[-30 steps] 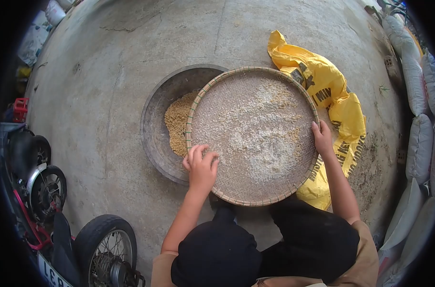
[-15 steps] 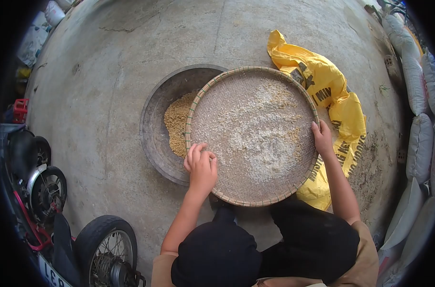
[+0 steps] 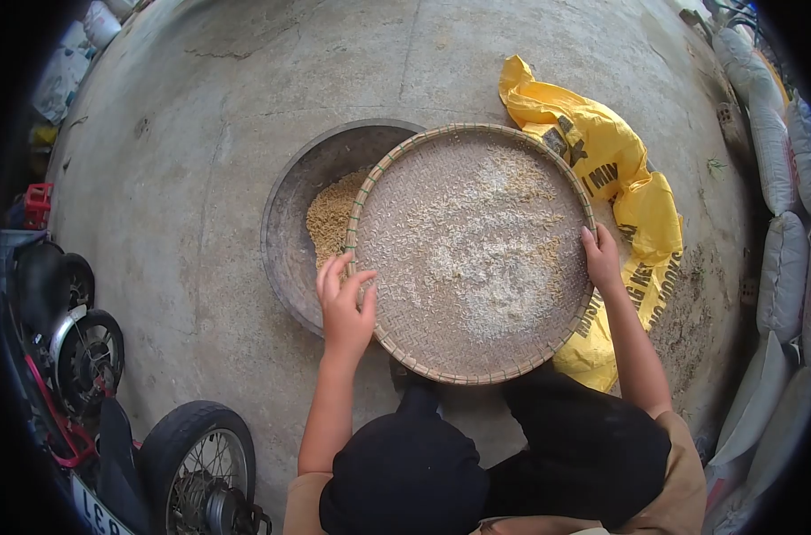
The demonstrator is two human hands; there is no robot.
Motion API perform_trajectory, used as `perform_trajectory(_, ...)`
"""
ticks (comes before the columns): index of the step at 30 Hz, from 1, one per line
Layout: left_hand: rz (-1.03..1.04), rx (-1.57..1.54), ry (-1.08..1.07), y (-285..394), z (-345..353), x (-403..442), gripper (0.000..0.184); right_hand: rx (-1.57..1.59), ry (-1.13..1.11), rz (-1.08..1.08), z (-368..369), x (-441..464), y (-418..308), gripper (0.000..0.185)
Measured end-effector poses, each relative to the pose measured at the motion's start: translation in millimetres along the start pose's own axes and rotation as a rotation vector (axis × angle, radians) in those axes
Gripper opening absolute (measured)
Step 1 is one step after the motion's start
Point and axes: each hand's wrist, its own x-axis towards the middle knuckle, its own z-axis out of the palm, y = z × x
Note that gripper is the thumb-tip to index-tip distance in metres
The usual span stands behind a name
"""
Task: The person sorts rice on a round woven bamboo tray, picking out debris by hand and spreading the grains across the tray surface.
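Observation:
A round woven winnowing basket [image 3: 405, 254] sits in front of me, its left part overlapping a grey basin [image 3: 285, 214]. White rice grains [image 3: 508, 290] mixed with some yellowish unhusked ones are spread across the basket. My right hand [image 3: 604, 260] grips the basket's right rim, thumb on top and fingers largely hidden beneath. Over the left rim is my left hand [image 3: 345, 308], fingers apart and slightly bent, holding nothing; whether it touches the rim I cannot tell. Yellow-brown unhusked grain [image 3: 332, 217] lies in the basin, partly covered by the basket.
A yellow printed sack [image 3: 633, 192] lies crumpled along the basket's right side. Filled white sacks [image 3: 771, 160] line the right edge. Motorbike wheels [image 3: 200, 464] stand at lower left, with a red crate [image 3: 38, 205] farther back. The floor is concrete.
My left hand has moved left, from above the grains just inside the basket to over its left rim, and its fingers have spread. My right hand and the basket stay where they were.

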Motion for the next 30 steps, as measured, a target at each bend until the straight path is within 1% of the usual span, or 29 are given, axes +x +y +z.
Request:
perform_trajectory(1,-0.001,-0.004,0.001,6,6,-1,0.018,0.025,0.014,-0.017,0,0,-1,0.024)
perform_trajectory(3,0.072,-0.022,-0.142,15,19,-5,0.014,0.006,0.005,-0.005,-2,0,-2,0.024)
perform_trajectory(4,0.069,-0.021,-0.141,17,24,-7,0.014,-0.008,-0.004,0.006,-2,0,-2,0.023)
perform_trajectory(6,0.111,0.089,-0.148,18,31,-10,0.013,-0.013,-0.015,0.015,-3,0,-3,0.024)
perform_trajectory(10,0.082,0.071,-0.144,16,36,-9,0.012,0.022,-0.014,0.017,-2,1,1,0.023)
perform_trajectory(14,0.044,0.067,-0.194,17,33,-7,0.011,0.037,-0.01,0.016,-2,-1,-6,0.023)
perform_trajectory(16,0.025,0.052,-0.209,17,33,-7,0.011,0.025,0.004,-0.02,-2,0,-3,0.023)
perform_trajectory(19,0.021,-0.013,-0.181,12,32,-7,0.009,-0.008,-0.013,0.019,-3,-1,-5,0.024)
perform_trajectory(21,-0.014,-0.186,-0.136,8,27,-4,0.008,-0.006,-0.019,0.028,-4,-1,-5,0.024)
perform_trajectory(22,-0.014,-0.186,-0.136,9,25,-4,0.008,-0.002,-0.025,0.033,-4,-1,-6,0.024)
perform_trajectory(24,-0.225,-0.455,-0.205,10,20,-3,0.008,-0.003,-0.019,0.027,-3,0,-1,0.024)
perform_trajectory(28,-0.175,-0.525,-0.162,18,24,-7,0.013,0.015,-0.004,0.0,-2,1,3,0.025)
perform_trajectory(30,-0.111,-0.482,-0.109,26,22,-7,0.021,0.01,-0.011,0.004,-2,1,3,0.025)
